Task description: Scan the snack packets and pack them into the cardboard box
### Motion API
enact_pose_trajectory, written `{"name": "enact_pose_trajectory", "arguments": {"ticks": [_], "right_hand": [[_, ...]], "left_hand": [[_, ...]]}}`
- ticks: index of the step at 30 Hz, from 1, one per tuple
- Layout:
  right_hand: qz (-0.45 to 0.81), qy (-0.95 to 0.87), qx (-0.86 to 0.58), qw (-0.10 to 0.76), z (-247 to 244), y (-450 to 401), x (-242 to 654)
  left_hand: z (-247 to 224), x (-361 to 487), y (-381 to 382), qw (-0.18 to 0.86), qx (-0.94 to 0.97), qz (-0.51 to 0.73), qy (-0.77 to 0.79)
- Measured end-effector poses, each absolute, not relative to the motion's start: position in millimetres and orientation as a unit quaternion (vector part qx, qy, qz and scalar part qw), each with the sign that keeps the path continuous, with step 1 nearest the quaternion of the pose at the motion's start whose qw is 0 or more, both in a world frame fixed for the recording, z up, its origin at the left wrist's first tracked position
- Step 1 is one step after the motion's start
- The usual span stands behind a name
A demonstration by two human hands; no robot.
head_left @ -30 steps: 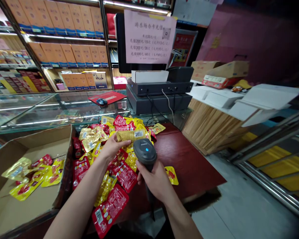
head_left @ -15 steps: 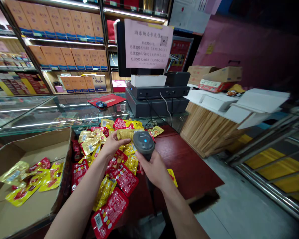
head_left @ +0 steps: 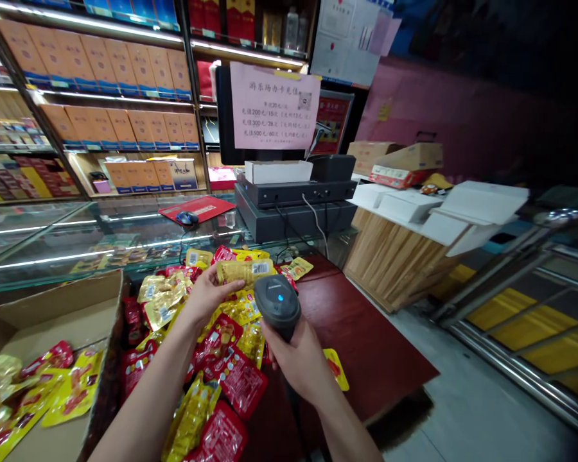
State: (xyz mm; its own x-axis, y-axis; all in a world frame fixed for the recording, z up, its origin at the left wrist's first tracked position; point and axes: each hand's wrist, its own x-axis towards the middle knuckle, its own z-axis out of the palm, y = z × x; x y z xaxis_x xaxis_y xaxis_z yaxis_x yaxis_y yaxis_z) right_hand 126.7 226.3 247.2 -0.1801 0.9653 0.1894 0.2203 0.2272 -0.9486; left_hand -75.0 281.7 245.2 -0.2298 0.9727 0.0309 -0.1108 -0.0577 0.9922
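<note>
My left hand [head_left: 212,292] grips a gold snack packet [head_left: 241,272] by its left end, with the barcode at the right end facing up. My right hand [head_left: 293,353] is wrapped round the handle of a black barcode scanner [head_left: 278,307] with a blue light on its head. The scanner's head is just below and right of the packet's barcode. Under and around my hands lies a pile of red packets [head_left: 241,382] and yellow packets [head_left: 190,417]. One yellow packet [head_left: 336,370] lies apart, right of my right hand.
An open cardboard box [head_left: 110,346] with several packets stands at the left. Behind the red-brown table [head_left: 366,333] are a glass counter [head_left: 139,231], a mouse [head_left: 187,219] and a monitor with a pink sign [head_left: 274,106]. A wooden cabinet [head_left: 390,256] stands right.
The view has tilted up, so most things appear lower. The scanner's head has dropped away from the gold packet, and the packet's barcode now shows.
</note>
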Motion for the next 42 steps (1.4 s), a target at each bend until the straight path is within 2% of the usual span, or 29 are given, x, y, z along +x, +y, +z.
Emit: {"name": "enact_pose_trajectory", "arguments": {"ticks": [16,25,28,35,42], "right_hand": [[0.411,-0.660,-0.449,0.440,255,226,126],[0.489,-0.621,-0.438,0.429,254,225,126],[0.502,-0.618,-0.425,0.430,250,227,127],[0.508,-0.632,-0.406,0.421,249,231,126],[0.500,-0.642,-0.388,0.433,251,230,121]], "left_hand": [[244,-75,282,0.447,0.439,0.600,0.497],[255,-70,275,0.431,0.445,0.593,0.514],[266,-82,257,0.357,0.445,0.616,0.543],[302,-169,168,0.050,0.371,0.612,0.697],[294,-211,134,-0.062,0.348,0.512,0.783]]}}
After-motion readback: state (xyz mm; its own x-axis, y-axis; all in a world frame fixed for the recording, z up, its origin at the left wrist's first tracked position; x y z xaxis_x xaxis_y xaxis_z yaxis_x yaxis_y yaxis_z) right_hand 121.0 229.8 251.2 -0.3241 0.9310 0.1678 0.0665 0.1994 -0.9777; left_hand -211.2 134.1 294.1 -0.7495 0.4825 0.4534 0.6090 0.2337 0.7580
